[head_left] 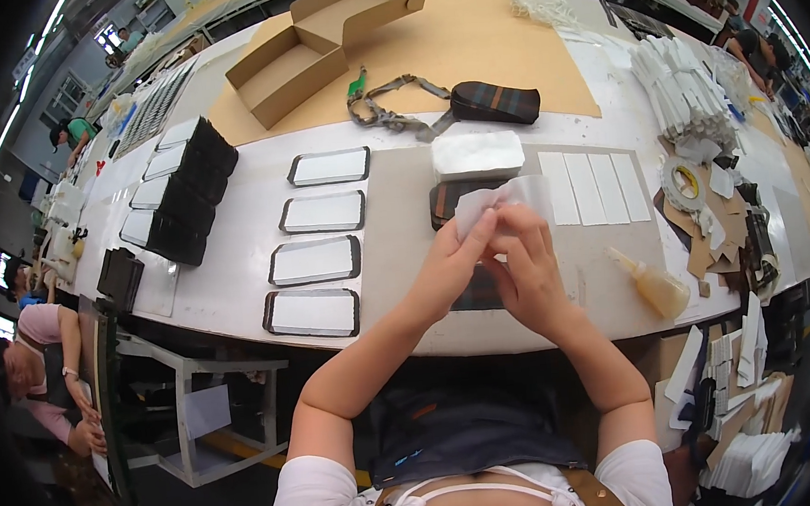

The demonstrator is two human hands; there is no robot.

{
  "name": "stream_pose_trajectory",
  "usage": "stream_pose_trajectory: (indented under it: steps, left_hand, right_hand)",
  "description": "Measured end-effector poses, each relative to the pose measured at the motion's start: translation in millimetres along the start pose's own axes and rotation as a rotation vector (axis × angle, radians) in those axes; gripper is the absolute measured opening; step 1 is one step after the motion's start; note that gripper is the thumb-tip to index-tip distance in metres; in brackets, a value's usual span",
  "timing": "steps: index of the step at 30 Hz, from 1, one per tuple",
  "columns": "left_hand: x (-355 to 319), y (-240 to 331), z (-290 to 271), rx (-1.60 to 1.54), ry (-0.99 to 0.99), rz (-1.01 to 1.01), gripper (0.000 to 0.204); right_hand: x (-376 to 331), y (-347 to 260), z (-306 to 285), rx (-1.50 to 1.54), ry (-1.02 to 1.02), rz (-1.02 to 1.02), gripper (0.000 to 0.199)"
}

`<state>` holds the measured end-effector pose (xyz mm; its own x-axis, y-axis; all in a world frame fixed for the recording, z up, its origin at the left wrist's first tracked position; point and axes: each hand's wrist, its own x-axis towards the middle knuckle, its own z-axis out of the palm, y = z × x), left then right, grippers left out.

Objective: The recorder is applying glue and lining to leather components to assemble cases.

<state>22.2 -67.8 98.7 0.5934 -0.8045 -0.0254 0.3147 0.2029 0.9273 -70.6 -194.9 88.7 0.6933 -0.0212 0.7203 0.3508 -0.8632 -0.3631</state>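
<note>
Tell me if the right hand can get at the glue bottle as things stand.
Probably yes, once freed: the glue bottle lies just right of the right hand with bare table between, but both hands now hold a white sheet.

Thin white translucent sheet (pixel 505 199), slightly crumpled, held up above a dark plaid panel (pixel 476 290) lying flat on the table

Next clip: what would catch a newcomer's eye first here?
First, the two hands at centre: the left hand and right hand pinch a thin white sheet over a dark plaid pouch. To their left, a column of four black-rimmed white panels runs down the table. Beyond, an open cardboard box sits on a brown board, and a glue bottle lies to the right.
</note>
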Motion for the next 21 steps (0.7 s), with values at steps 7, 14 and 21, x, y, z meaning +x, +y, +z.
stream_pose_trajectory:
  steps: [7,14,21]
  left_hand:
    - [-21,6,-23,0.313,-0.001,-0.06,0.048]
    - [-27,3,-19,0.202,-0.131,-0.089,0.048]
    - [-26,-25,-45,0.523,0.03,-0.347,0.036]
  right_hand:
    - [-53,11,-1,0.712,0.26,0.581,0.058]
    - [-79,19,-18,1.618,0.145,1.089,0.041]
    - [-81,18,-25,0.792,0.089,1.042,0.015]
